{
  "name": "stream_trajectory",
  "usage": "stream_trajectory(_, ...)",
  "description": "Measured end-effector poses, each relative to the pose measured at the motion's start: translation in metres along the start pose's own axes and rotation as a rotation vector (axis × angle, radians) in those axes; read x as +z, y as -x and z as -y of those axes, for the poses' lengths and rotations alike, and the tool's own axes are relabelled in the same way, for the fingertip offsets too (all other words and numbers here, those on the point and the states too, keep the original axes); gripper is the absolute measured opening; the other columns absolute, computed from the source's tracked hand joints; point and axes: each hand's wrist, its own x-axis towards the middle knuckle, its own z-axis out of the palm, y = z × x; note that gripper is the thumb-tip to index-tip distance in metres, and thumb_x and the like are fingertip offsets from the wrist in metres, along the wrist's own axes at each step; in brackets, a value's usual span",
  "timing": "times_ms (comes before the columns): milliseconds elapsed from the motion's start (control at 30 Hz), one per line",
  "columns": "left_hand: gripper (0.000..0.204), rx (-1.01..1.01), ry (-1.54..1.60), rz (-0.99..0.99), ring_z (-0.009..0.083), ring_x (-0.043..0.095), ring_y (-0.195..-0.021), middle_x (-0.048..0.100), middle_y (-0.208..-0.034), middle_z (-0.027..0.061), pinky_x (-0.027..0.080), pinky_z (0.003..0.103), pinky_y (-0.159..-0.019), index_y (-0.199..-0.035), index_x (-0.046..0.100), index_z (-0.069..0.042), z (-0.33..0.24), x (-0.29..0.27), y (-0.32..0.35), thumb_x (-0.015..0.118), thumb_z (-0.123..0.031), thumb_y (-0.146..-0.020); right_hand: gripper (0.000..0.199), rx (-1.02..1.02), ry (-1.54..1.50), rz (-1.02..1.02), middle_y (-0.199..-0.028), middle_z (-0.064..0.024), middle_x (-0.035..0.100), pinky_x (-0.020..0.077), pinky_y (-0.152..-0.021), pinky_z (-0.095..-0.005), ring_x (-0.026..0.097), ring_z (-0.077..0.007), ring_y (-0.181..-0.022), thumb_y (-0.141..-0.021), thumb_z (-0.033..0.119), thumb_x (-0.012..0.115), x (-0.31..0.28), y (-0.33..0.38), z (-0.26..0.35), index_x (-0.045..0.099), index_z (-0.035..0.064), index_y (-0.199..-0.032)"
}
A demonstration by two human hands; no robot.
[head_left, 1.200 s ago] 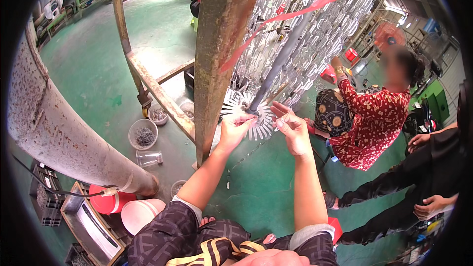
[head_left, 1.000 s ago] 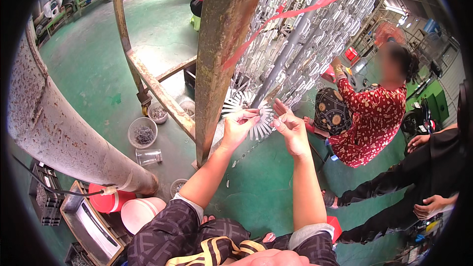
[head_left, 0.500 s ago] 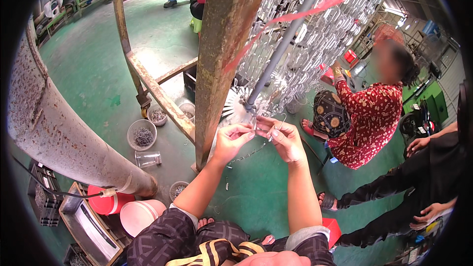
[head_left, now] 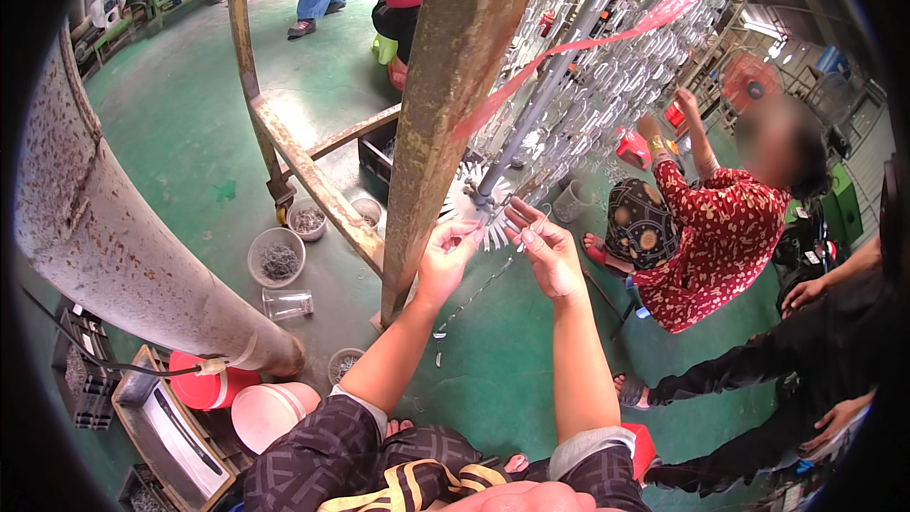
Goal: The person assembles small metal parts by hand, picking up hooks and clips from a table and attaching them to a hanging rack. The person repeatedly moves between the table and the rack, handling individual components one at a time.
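Note:
In front of me stands a grey metal pole with a slotted metal disc at its lower end. My left hand is at the disc's near edge, thumb and forefinger pinched together; what they hold, if anything, is too small to make out. Just to its right, my right hand has its forefinger and middle finger raised, with a small shiny metal piece by the thumb. Dense strands of metal links hang around the pole. A thin chain dangles below my hands.
A rusty frame post rises close to my left hand. A thick pipe, tubs of small metal parts and red buckets are on the left. A person in a patterned red shirt sits at right; another's dark-clothed legs are nearby.
My hands have drawn slightly apart, and my right fingers have opened upward. The seated person has raised an arm toward the strands. In the background, the person in blue trousers has stepped left.

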Motion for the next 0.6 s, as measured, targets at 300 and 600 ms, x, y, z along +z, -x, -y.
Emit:
stream_trajectory(300,0.011,0.108,-0.189,0.008,0.0076,0.060,-0.070,0.069,-0.085,0.0052,0.046,0.021,-0.064,-0.091,0.071,0.002,0.017,0.013,-0.028,0.071,-0.005,-0.083,0.013,-0.029,0.076,-0.030,-0.154,-0.0191,0.026,0.0330,-0.110,-0.0494,0.026,-0.0364,-0.141,-0.086,0.014,0.070,0.000,-0.003,-0.002,0.066,0.0030,-0.082)
stream_trajectory(600,0.012,0.097,-0.284,0.056,0.0069,0.057,-0.067,0.068,-0.081,0.0045,0.044,0.022,-0.059,-0.089,0.072,0.001,0.023,0.015,-0.024,0.074,-0.006,-0.080,0.011,-0.026,0.111,-0.038,-0.154,-0.0191,0.025,0.0296,-0.112,-0.0469,0.025,-0.0333,-0.142,-0.084,0.011,0.071,0.000,0.006,-0.005,0.067,0.0008,-0.083)
